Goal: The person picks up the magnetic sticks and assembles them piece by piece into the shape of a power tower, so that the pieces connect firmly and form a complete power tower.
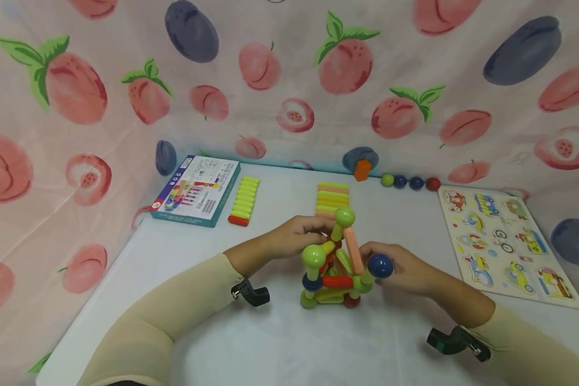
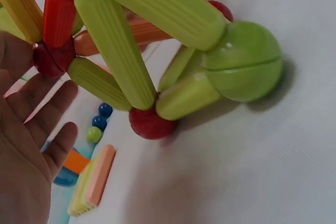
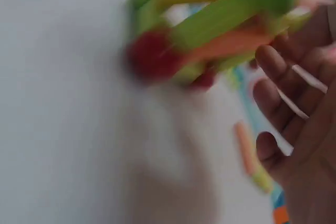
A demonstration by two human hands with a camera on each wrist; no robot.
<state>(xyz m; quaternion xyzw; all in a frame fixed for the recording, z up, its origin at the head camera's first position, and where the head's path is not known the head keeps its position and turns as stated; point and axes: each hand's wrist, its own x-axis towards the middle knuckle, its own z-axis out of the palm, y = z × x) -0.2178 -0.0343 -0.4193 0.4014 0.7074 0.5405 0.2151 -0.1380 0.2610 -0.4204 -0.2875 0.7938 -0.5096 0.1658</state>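
Observation:
A stick-and-ball toy structure of green, red, yellow and salmon sticks, joined at coloured balls, stands on the white table. My left hand grips its far left side, fingers at a red ball where several sticks meet. On the other side my right hand holds the structure near the salmon stick and the large blue ball. Other fingers of the right hand are loosely bent beside it; the pinching fingertips are partly hidden. A green ball tops the far upright.
Behind stand a row of green sticks with a red one, a stack of pale sticks, an orange block and several loose balls. A toy box lies left, a picture board right.

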